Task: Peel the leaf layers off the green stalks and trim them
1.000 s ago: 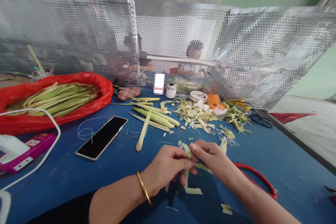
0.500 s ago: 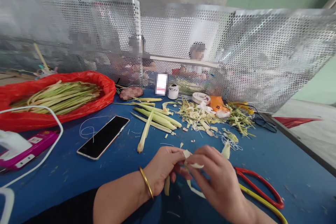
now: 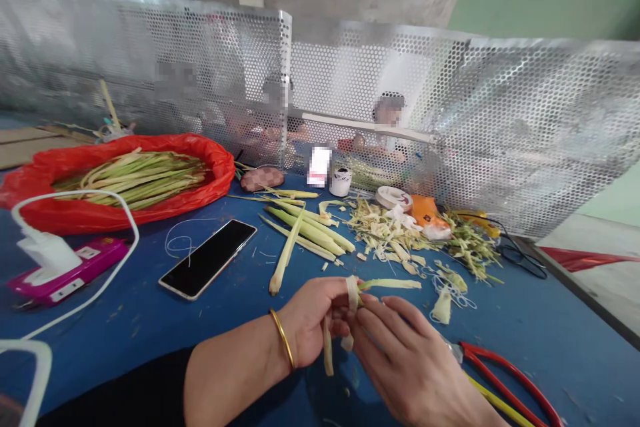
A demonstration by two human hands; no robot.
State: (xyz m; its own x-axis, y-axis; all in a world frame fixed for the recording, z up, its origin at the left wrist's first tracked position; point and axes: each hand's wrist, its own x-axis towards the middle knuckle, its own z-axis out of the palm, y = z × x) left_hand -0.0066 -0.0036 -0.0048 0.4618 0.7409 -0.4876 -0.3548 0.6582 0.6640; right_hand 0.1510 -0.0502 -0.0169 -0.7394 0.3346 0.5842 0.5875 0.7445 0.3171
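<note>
My left hand [image 3: 307, 323], with a gold bangle on the wrist, pinches a pale plant leaf strip [image 3: 352, 292] that loops over the fingertips. A greener end [image 3: 395, 284] of leaf points right above my right hand, and a narrow tail [image 3: 328, 347] hangs below the left palm. My right hand [image 3: 407, 357] is closed against the same piece; its fingertips are partly hidden behind the leaf and the left fingers. Beyond both hands lie several green leaf stalks [image 3: 317, 232]. Red- and yellow-handled scissors or shears [image 3: 505, 367] rest beside my right wrist, partly covered.
A red bag [image 3: 200, 197] of long stalks stands at the left, near a purple power strip [image 3: 95, 267] with a white cable. There is a phone [image 3: 210, 260] on the blue table. Leaf scraps [image 3: 385, 230] and a tape roll [image 3: 394, 198] lie before a perforated metal screen [image 3: 340, 80], people behind it.
My right hand has turned over, its back now facing up, and moved slightly lower. The leaf's green end now sticks out to the right. The view has shifted a little left.
</note>
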